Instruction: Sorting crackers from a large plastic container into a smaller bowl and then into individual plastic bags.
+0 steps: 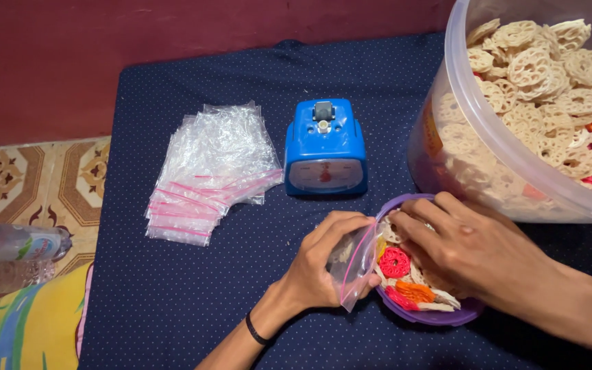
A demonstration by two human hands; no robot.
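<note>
My left hand holds a small clear zip bag with a pink seal strip, its mouth held against the rim of a purple bowl. The bowl holds flower-shaped crackers in red, orange and cream. My right hand reaches into the bowl from the right, fingers curled over the crackers near the bag's mouth; whether it grips any cracker is hidden. A black band circles my left wrist.
A blue kitchen scale stands behind the bowl. A stack of empty zip bags lies left of it on the dotted navy cloth. A large clear tub of cream crackers fills the right. Plastic bottles lie at left.
</note>
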